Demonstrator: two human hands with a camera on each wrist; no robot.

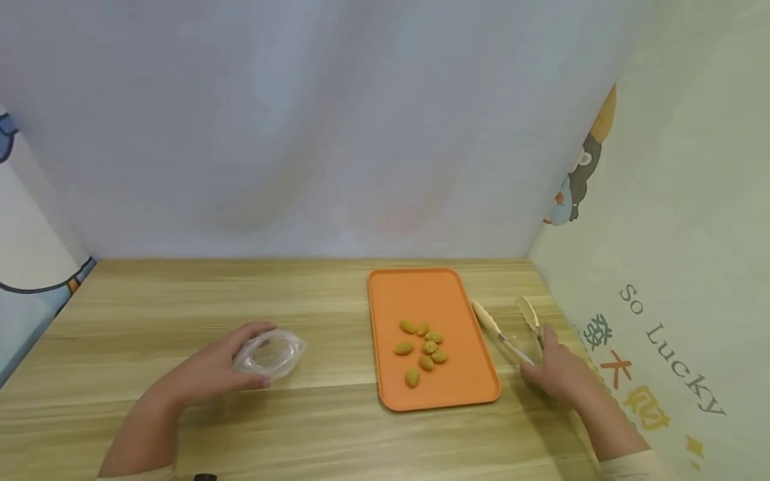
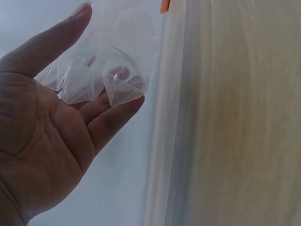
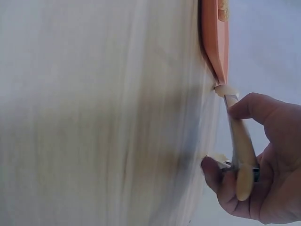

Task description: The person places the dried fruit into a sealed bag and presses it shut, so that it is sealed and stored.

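My left hand [image 1: 219, 364] holds a clear plastic bag [image 1: 272, 354] over the left part of the table, its mouth spread open between thumb and fingers. In the left wrist view the thin crinkled bag [image 2: 123, 80] lies against the fingers. My right hand [image 1: 559, 371] grips a pair of tongs [image 1: 514, 347] with cream tips, whose arms stand apart. Between the hands is an orange tray [image 1: 415, 294], bearing several small yellow-brown pieces like nuts [image 1: 430, 347]. The right wrist view shows thumb and fingers around the tongs [image 3: 242, 141], close to the tray's edge.
The wood-grain table [image 1: 289, 287] meets a pale cloth backdrop [image 1: 301, 133] at its far edge. A printed wall cloth [image 1: 680, 254] rises close to my right hand. A small black object [image 1: 205, 477] shows at the front edge of the head view.
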